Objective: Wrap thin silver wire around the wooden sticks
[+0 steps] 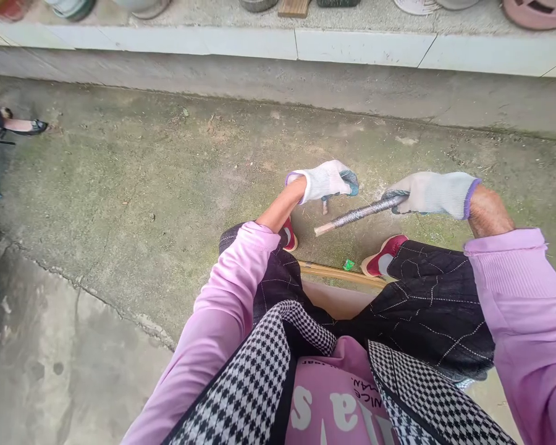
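My right hand (pixel 430 193), in a white knit glove with a blue-grey palm, is closed around one end of a rod wrapped in silvery wire (pixel 364 213). The rod slants down to the left, and its bare, wood-coloured tip points toward my knees. Just left of it is my left hand (pixel 330 179), gloved alike, with its fingers curled inward. A short brownish piece (pixel 325 206) shows beneath that hand. Whether the fingers grip it is hidden. The left hand and the rod appear apart.
Between my red shoes lie thin wooden strips (pixel 340 272) and a small green wrapper (pixel 348 264) on the concrete floor (pixel 157 173). A tiled ledge (pixel 254 43) with pots runs along the far side. Another person's foot (pixel 28 127) is at the left edge.
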`<control>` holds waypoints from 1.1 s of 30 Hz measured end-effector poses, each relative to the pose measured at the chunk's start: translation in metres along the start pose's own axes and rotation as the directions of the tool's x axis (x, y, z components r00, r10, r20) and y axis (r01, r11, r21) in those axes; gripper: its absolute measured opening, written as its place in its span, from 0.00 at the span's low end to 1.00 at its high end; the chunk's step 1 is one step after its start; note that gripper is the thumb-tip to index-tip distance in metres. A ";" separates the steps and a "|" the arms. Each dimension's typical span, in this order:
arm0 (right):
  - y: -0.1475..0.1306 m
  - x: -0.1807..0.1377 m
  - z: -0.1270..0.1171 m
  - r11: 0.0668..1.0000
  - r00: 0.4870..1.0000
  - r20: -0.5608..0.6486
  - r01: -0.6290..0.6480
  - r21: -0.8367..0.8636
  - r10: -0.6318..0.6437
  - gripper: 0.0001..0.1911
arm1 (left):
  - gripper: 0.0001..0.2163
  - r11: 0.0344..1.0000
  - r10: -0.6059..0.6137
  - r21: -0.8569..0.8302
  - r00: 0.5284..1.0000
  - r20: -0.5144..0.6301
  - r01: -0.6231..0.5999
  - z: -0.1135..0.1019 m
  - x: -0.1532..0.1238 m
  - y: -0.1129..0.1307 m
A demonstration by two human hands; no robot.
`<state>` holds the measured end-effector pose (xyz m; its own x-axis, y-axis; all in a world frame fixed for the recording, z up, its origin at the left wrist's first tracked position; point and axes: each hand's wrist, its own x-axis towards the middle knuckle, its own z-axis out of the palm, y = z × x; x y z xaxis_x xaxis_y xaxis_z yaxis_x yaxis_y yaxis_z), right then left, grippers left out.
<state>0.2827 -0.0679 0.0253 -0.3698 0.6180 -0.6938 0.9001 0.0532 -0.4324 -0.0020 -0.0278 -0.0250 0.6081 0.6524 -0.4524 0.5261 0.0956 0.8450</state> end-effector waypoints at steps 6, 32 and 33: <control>-0.003 -0.016 -0.003 0.883 0.988 -0.146 0.106 0.458 -0.043 0.15 | 0.09 0.973 -0.059 -0.221 0.998 0.034 0.065 0.001 -0.005 0.019; 0.022 0.019 -0.019 0.963 0.953 -0.200 -0.252 -0.093 0.230 0.06 | 0.13 0.953 -0.033 0.290 0.981 -0.192 0.089 -0.009 -0.003 0.005; 0.027 0.019 -0.019 0.971 0.953 -0.211 -0.234 -0.045 0.220 0.07 | 0.13 0.963 -0.051 0.250 0.978 -0.201 0.101 -0.009 -0.004 0.005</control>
<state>0.3044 -0.0402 0.0115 -0.1060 0.7659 -0.6342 0.9710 -0.0578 -0.2321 -0.0067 -0.0230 -0.0165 0.4486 0.7844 -0.4283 0.7169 -0.0296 0.6966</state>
